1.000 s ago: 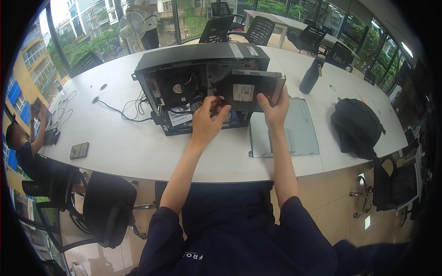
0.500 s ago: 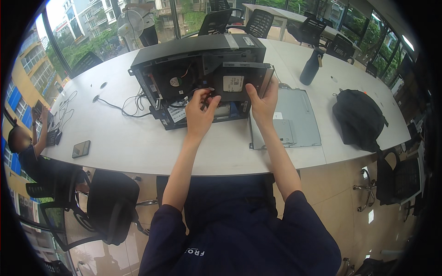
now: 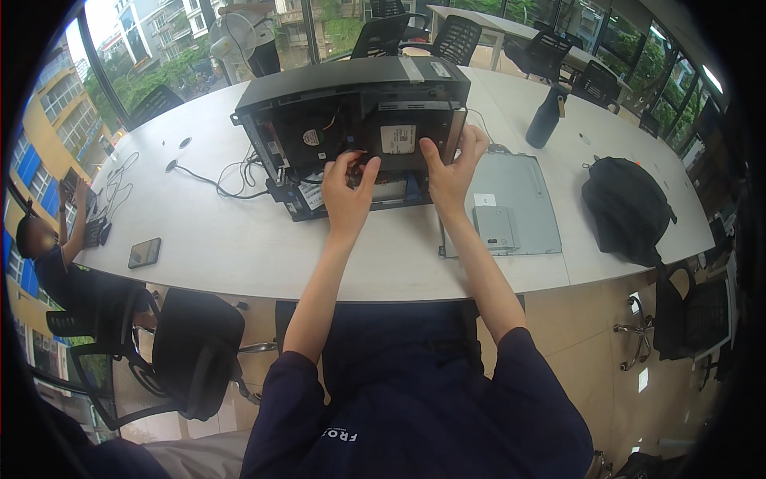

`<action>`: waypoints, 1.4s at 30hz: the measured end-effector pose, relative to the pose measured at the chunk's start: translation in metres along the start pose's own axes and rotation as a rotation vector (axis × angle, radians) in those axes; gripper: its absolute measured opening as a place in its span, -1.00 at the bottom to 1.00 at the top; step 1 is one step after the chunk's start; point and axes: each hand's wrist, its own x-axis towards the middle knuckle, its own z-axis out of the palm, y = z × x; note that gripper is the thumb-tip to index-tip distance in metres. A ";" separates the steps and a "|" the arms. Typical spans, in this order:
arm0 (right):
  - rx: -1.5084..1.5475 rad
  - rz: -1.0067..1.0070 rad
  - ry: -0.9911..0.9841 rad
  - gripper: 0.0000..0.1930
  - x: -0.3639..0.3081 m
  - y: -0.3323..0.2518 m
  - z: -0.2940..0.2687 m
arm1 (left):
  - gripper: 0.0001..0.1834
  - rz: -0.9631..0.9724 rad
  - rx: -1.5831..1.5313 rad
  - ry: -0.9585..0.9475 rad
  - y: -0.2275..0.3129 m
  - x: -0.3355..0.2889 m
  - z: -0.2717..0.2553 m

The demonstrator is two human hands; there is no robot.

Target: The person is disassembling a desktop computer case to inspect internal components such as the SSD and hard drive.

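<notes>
A black desktop computer case (image 3: 351,84) stands on the table with its open side facing me, showing a fan and cables. My right hand (image 3: 452,172) grips the silver-edged end of a dark drive unit (image 3: 415,120) that carries a white label; the thumb presses its front face and the fingers go round the edge. Below and left of the label, my left hand (image 3: 349,188) reaches into the case. Its thumb and fingers are curled by thin cables at the drive's lower left; what they hold is too small to make out.
The grey side panel (image 3: 527,199) lies flat at right. Beyond are a dark bottle (image 3: 545,120) and a black backpack (image 3: 628,209). A phone (image 3: 144,253) and loose cables (image 3: 231,190) lie at left, where another person (image 3: 52,247) sits. Black chairs (image 3: 195,351) stand around.
The drive unit has shifted left and deeper into the case, with my right hand on it. My left hand stays by the cables. Grey cloth shows at the lower left.
</notes>
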 end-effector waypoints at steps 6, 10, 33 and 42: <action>-0.147 -0.059 0.022 -0.26 0.001 -0.001 0.012 | -0.64 0.000 0.012 0.059 -0.008 0.002 0.000; -0.266 -0.160 0.023 -0.21 0.004 0.007 0.013 | -0.60 0.016 0.073 0.067 -0.010 0.002 0.002; -0.212 -0.204 -0.137 0.00 0.010 0.015 0.000 | -0.62 -0.100 -0.042 0.103 0.004 0.002 0.005; -0.101 -0.144 -0.161 -0.06 0.008 0.006 -0.001 | -0.65 0.041 0.068 0.017 -0.007 0.009 -0.002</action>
